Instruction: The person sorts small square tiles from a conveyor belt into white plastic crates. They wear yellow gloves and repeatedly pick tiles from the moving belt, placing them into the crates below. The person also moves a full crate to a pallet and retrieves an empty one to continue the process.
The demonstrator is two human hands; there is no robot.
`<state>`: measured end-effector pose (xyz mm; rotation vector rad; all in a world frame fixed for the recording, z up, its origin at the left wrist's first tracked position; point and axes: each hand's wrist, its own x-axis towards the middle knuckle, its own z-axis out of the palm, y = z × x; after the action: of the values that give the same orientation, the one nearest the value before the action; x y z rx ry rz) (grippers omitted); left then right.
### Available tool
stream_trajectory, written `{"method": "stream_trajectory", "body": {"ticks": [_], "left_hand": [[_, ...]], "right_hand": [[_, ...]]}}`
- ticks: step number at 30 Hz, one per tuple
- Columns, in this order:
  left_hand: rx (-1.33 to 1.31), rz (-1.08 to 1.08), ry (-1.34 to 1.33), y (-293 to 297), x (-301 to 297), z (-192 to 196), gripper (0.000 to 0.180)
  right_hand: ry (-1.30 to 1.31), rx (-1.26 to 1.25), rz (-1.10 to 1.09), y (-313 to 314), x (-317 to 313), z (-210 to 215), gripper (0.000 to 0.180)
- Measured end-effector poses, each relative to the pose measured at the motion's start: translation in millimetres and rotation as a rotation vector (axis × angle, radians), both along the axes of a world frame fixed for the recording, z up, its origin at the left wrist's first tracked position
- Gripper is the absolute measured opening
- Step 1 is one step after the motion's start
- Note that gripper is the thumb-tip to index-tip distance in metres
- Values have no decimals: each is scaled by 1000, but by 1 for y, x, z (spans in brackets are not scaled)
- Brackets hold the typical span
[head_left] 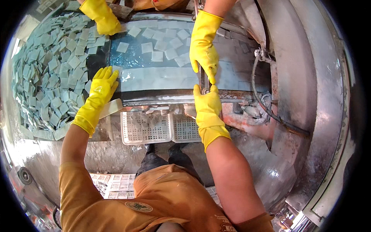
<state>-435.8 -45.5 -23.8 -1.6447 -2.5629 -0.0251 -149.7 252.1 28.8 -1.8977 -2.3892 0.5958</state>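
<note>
My left hand (101,86), in a yellow rubber glove, lies flat with its fingers spread on the near left edge of a wet conveyor belt (154,79). Beside it is a heap of pale grey-green square tiles (50,73). My right hand (207,103), also gloved, reaches up to a thin metal bar (203,79) that crosses the belt. Its thumb and fingertips pinch the bar's near end. Several loose tiles (158,44) lie on the blue wet belt beyond.
A co-worker's two yellow-gloved hands come in from the far side, one on the tiles (102,16) and one on the same bar (202,46). White perforated baskets (154,129) hang below the belt's edge. A black hose (266,104) and a curved metal housing (309,77) stand at the right.
</note>
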Motion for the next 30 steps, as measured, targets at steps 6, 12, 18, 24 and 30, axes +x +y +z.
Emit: {"method": "stream_trajectory", "body": {"ticks": [6, 12, 18, 24, 30], "left_hand": [[-70, 25, -98, 7, 5, 12, 38], [57, 78, -293, -6, -13, 24, 57], [-55, 293, -201, -8, -7, 14, 94], [-210, 330, -143, -22, -23, 33, 66], [-109, 446, -61, -58, -72, 6, 42]], "right_hand": [[3, -16, 24, 3, 2, -6, 68], [18, 0, 30, 3, 4, -9, 69], [11, 1, 34, 5, 5, -12, 70], [-4, 18, 36, 3, 3, -7, 69], [28, -29, 36, 2, 3, -3, 68]]}}
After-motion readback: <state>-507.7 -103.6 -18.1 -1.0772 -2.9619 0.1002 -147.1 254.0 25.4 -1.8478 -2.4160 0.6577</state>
